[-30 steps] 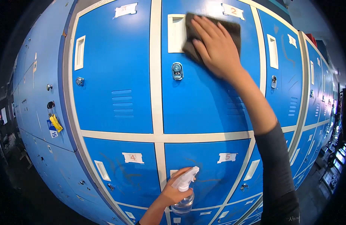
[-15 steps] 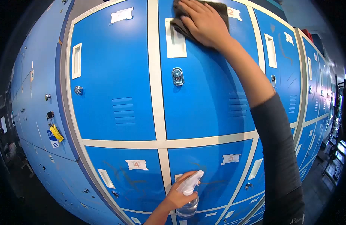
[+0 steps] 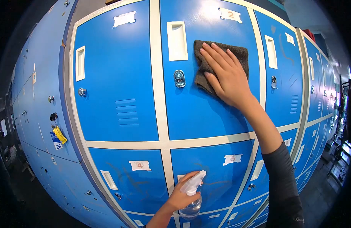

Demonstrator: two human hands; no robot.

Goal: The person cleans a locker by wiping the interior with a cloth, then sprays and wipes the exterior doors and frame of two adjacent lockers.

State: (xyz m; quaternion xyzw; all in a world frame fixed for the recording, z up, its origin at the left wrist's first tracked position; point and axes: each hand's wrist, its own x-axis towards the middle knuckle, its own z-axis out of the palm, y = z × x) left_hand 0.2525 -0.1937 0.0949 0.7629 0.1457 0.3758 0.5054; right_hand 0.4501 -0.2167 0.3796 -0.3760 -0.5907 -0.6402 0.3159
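My right hand [image 3: 226, 78] presses a dark cloth [image 3: 242, 57] flat against the blue door of locker 2 [image 3: 206, 117], right of its white recessed handle [image 3: 177, 41] and metal lock [image 3: 179, 79]. The fingers lie stretched out over the cloth. Wrapped round the neck of a clear spray bottle [image 3: 191, 209] is my left hand [image 3: 180, 197], held low before locker 5 [image 3: 221, 190]. The bottle has a translucent white trigger head and clear liquid inside. Dark smudges show on the doors of lockers 4 [image 3: 124, 171] and 5.
Cream frames [image 3: 126, 144] separate the lockers. On the left, a paler blue locker bank [image 3: 42, 98] carries a key with a yellow tag [image 3: 59, 135] and a label reading 15. Locker 3 [image 3: 282, 76] has scuffs. More lockers recede at right, past which dark equipment stands.
My right hand has slid the cloth down and rightward from the top of locker 2's door, uncovering the handle and number label. My left hand with the spray bottle has hardly moved.
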